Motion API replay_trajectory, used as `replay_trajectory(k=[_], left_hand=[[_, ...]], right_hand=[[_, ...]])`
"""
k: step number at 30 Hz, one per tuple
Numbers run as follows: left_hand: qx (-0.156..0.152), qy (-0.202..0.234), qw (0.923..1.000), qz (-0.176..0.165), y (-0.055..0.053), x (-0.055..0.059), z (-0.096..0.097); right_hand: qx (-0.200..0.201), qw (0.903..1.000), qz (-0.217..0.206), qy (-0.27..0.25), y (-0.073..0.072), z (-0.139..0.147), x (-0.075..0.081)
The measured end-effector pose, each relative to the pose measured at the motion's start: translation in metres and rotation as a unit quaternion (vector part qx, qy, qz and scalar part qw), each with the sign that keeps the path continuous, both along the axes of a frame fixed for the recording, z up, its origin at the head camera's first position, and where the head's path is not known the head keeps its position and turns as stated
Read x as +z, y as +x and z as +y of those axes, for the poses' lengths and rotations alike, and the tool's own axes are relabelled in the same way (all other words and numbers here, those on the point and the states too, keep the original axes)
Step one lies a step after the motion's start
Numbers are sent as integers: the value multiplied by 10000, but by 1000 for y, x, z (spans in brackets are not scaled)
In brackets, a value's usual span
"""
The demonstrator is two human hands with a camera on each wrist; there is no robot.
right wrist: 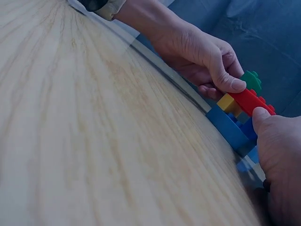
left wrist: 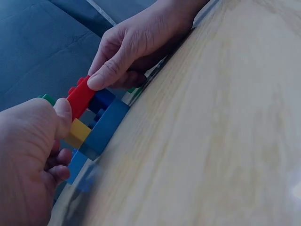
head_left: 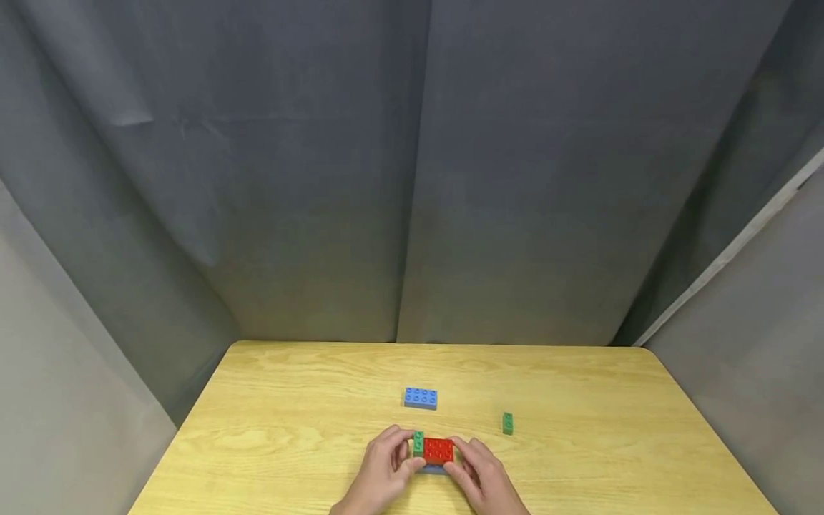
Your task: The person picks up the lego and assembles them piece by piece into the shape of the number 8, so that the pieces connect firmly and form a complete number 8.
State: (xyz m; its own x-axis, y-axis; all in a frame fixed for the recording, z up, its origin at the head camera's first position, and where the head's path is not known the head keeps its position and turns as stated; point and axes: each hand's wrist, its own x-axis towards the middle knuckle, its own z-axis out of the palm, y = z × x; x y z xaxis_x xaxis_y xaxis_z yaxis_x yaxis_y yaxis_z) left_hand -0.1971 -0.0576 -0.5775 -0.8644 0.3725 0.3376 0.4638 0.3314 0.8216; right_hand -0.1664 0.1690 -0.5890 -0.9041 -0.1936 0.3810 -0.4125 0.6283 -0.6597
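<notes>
A small stack of toy building bricks stands near the table's front, between both hands. Its lowest brick is blue (right wrist: 228,129), bearing a yellow brick (left wrist: 77,133) on the left and a dark blue brick (left wrist: 101,100) on the right. Across these lies a red brick (head_left: 438,450), with a green brick (head_left: 418,443) at its left end. My left hand (head_left: 384,468) pinches the red brick's left end, thumb in front, index finger by the green brick. My right hand (head_left: 481,476) grips the red brick's right end. Whether the red brick is pressed fully down, I cannot tell.
Behind the stack lies a loose blue brick (head_left: 421,398) with studs up. Another small green brick (head_left: 508,423) stands to the right, beyond the right hand. Grey curtains (head_left: 322,179) hang around the wooden table (head_left: 277,429).
</notes>
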Motion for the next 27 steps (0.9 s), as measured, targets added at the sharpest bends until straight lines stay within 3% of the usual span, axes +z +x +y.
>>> replay_trajectory(k=[8,11,18,27], left_hand=[[0,-159,9998,-150,3,0,2],[-4,-199,9995,-239,3,0,2],[85,-278,9993,-232,3,3,3],[101,-254,9994,-201,2,4,2]], right_hand=[[-265,9975,-630,182,-1,11,4],[-377,9973,-610,167,-2,15,4],[-603,9974,166,353,-10,31,3],[-627,9899,1013,764,-20,55,3]])
